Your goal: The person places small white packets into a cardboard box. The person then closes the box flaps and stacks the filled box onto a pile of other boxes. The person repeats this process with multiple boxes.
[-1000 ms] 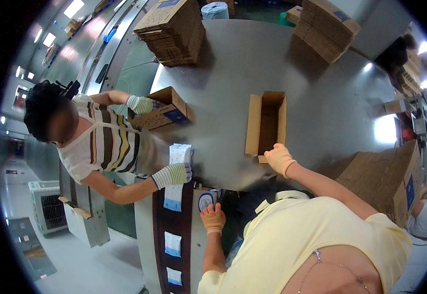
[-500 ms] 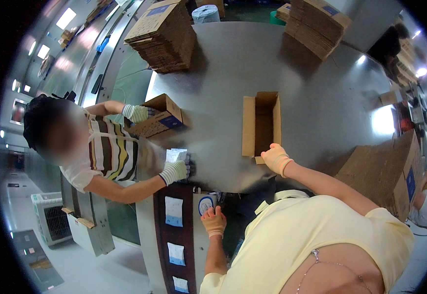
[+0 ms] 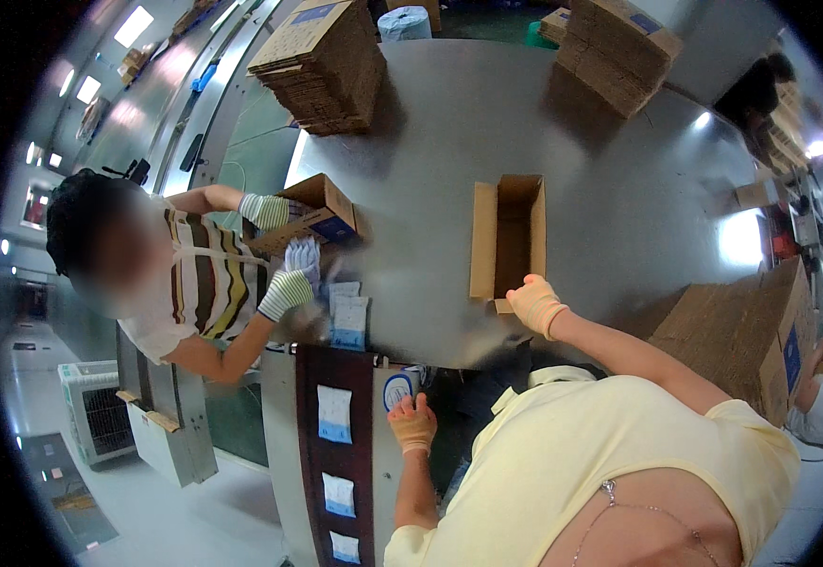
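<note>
An open brown cardboard box [image 3: 522, 236] stands on the metal table, a long flap folded out on its left side. My right hand [image 3: 534, 304], in a light orange glove, is closed on the near end of this box. The inside of the box shows no packets. My left hand [image 3: 413, 422], gloved alike, lies with fingers apart on the side frame of a conveyor. On its dark belt [image 3: 353, 363] several white and blue packets [image 3: 335, 416] lie in a row. More packets [image 3: 348, 323] lie on the table at the belt's end.
At the left, a co-worker's striped-gloved hands [image 3: 289, 293] are at another cardboard box [image 3: 334, 210]. Stacks of flattened cartons stand at the far left [image 3: 326, 76], the far right [image 3: 615, 59] and near right [image 3: 737, 317] of the metal table [image 3: 421, 170]. A wrapped roll [image 3: 404, 24] is behind.
The co-worker's near hand has moved from the belt's end up to their box. Packets now lie at the belt's end. My hands have stayed nearly still.
</note>
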Demonstrator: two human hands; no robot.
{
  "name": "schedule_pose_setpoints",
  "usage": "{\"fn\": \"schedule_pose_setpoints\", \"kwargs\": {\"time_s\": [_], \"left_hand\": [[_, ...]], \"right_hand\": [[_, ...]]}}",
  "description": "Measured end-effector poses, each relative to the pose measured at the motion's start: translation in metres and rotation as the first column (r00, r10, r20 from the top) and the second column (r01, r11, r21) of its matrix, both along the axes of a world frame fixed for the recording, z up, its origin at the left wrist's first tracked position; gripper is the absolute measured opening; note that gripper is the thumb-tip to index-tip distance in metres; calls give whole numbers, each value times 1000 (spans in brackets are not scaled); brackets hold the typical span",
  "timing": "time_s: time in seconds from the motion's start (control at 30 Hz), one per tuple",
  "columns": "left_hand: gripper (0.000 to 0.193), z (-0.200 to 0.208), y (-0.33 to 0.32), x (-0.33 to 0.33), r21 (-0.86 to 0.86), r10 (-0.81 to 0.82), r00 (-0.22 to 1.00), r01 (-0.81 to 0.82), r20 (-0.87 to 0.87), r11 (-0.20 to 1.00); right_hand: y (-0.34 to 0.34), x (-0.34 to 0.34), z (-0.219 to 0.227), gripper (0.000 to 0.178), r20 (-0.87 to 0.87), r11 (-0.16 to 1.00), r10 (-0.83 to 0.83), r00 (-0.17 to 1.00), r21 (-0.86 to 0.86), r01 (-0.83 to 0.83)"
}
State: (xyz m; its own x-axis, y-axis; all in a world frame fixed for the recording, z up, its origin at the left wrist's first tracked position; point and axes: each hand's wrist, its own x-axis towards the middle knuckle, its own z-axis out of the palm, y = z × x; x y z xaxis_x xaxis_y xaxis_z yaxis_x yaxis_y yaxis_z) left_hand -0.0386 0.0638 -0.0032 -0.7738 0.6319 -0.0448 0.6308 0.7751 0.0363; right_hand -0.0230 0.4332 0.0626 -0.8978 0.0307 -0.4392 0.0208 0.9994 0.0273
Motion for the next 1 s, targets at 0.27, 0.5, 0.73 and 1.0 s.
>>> {"fn": "schedule_pose_setpoints", "kwargs": {"time_s": [0.27, 0.5, 0.73, 1.0], "left_hand": [[27, 29, 3, -6, 262, 25, 984, -71, 176, 962], [35, 89, -147, -31, -114, 498, 866, -499, -37, 859], [61, 58, -243, -24, -479, 760, 616, -613, 209, 628], [44, 90, -99, -194, 488, 235, 628, -747, 742, 452]], "right_hand": [[1, 0, -4, 6, -56, 999, 33, 998, -21, -34], [11, -8, -10, 10, -3, 1000, 2, 1000, -11, -2], [3, -11, 4, 12, 50, 1000, -7, 999, -12, 8], [2, -12, 21, 15, 134, 998, -64, 989, 28, 61]]}}
